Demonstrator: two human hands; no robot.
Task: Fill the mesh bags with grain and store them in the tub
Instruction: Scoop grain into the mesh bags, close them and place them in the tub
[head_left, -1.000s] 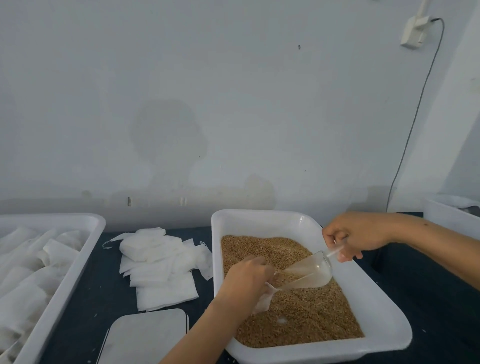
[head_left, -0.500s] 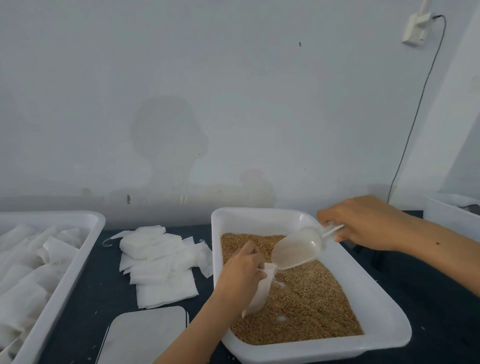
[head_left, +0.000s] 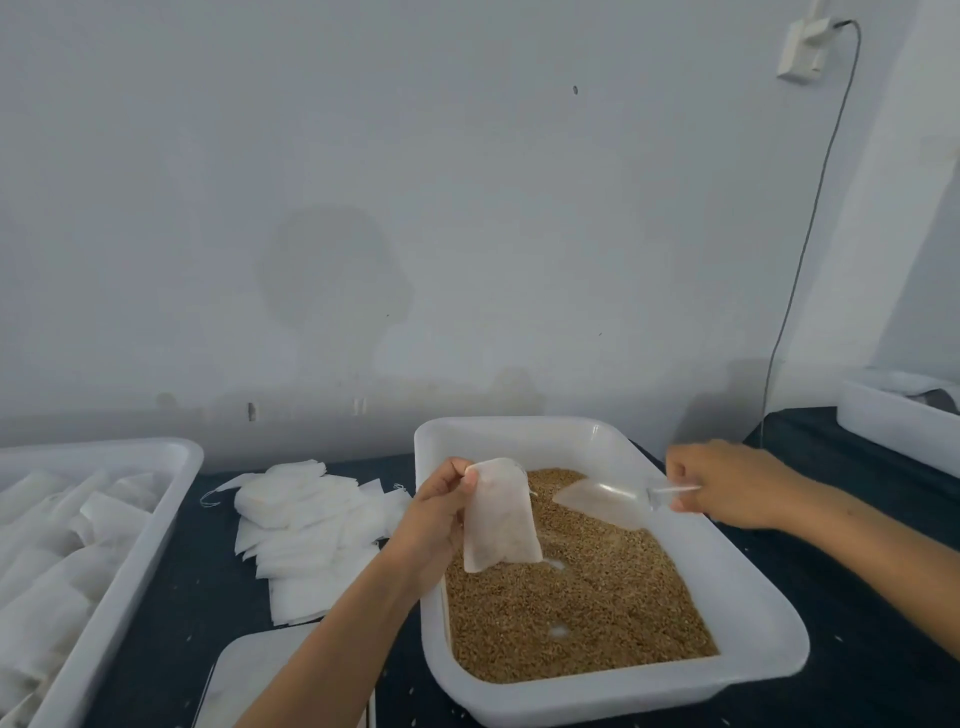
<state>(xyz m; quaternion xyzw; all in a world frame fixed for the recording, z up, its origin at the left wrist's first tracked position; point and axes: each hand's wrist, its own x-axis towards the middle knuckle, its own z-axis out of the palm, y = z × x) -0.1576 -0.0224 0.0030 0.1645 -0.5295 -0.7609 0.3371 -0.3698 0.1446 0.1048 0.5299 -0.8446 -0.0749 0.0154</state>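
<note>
- Pinching the top corner of a white mesh bag (head_left: 500, 515), the left hand (head_left: 435, 525) holds it hanging above the grain (head_left: 587, 587) in the white grain tray (head_left: 748, 592).
- Fingers of the right hand (head_left: 727, 484) curl round the handle of a clear plastic scoop (head_left: 602, 502), whose bowl lies low over the grain, just right of the bag.
- Left of the tray, a heap of flat empty bags (head_left: 306, 525) lies on the dark table (head_left: 171, 618).
- At the far left stands a white tub (head_left: 150, 525) holding white bags.
- A flat white slab (head_left: 260, 680) lies at the near edge.
</note>
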